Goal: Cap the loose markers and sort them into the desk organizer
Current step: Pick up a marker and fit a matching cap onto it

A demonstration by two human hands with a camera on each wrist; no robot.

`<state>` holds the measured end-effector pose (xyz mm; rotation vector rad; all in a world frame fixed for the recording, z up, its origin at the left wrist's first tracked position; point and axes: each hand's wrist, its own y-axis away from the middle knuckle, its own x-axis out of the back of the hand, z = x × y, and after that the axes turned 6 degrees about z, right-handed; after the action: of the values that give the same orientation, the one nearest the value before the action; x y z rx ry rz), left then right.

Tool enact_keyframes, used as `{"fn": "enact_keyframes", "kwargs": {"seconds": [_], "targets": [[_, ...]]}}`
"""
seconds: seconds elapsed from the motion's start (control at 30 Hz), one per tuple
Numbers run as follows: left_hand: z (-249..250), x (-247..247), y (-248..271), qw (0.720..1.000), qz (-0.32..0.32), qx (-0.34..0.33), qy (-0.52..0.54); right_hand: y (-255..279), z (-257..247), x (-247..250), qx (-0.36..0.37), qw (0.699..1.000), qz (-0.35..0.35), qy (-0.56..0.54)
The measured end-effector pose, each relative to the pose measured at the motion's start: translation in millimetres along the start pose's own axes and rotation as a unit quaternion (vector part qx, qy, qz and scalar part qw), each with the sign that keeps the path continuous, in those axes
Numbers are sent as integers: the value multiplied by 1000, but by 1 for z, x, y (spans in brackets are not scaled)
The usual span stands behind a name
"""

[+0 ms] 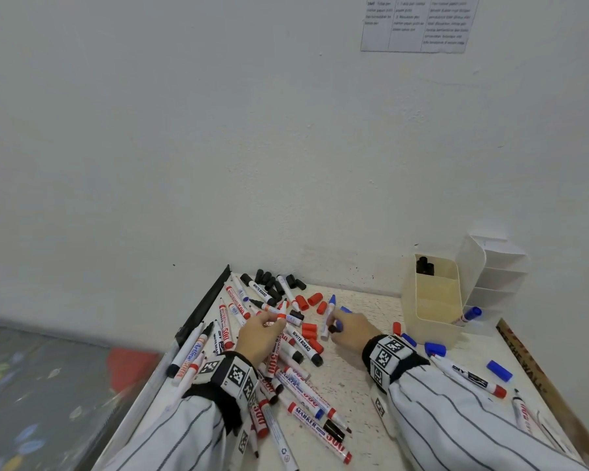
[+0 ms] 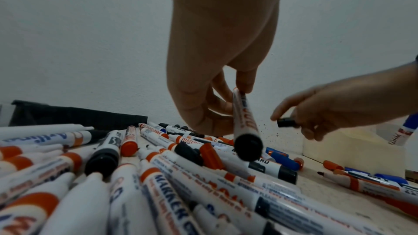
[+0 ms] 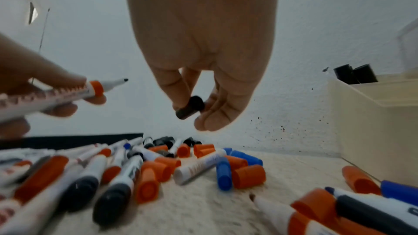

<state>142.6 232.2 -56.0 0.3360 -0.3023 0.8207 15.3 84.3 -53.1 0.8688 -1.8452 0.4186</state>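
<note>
Here, left hand point(image 1: 259, 334) raised just above the pile, fingers and thumb curled round an uncapped marker point(image 3: 68, 94): white barrel, orange collar, black tip bare and pointing toward the right hand. Black butt end of that marker facing the left wrist camera. Right hand point(image 1: 349, 329) beside it and apart, thumb and fingertips pinched on a small black cap point(image 3: 189, 107), open end turned toward the marker tip; cap and tip near, not touching. Below both hands, a loose heap of whiteboard markers point(image 1: 296, 385) on the white table point(image 1: 361, 385), many uncapped, lying crossed over one another. Black caps point(image 1: 272, 283) bunched at the far edge by the wall, red caps point(image 1: 308, 300) and blue caps point(image 1: 498, 370) scattered among the pens. Cream desk organizer point(image 1: 432, 300) upright at the far right against the wall: black-capped markers point(image 1: 425, 266) standing in its back compartment, one blue-capped marker point(image 1: 468, 316) leaning at its front right corner, which compartment unclear. Printed sheet point(image 1: 419, 23) taped high on the wall.
</note>
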Motion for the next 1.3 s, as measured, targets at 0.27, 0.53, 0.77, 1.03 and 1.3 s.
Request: {"fn": "enact_keyframes", "kwargs": {"seconds": [0.27, 0.53, 0.77, 1.03, 1.3], "targets": [[4, -5, 7, 997, -65, -37, 15, 10, -18, 19, 72, 980, 116, -146], [2, -11, 20, 995, -83, -52, 32, 28, -16, 12, 154, 968, 145, -137], [3, -11, 27, 988, -126, -87, -33, 40, -10, 11, 171, 974, 92, -114], [8, -11, 48, 958, -32, -251, -138, 52, -8, 8, 37, 974, 118, -192], [20, -14, 62, 921, -35, -299, -248, 57, -15, 11, 11, 953, 147, -263]]}}
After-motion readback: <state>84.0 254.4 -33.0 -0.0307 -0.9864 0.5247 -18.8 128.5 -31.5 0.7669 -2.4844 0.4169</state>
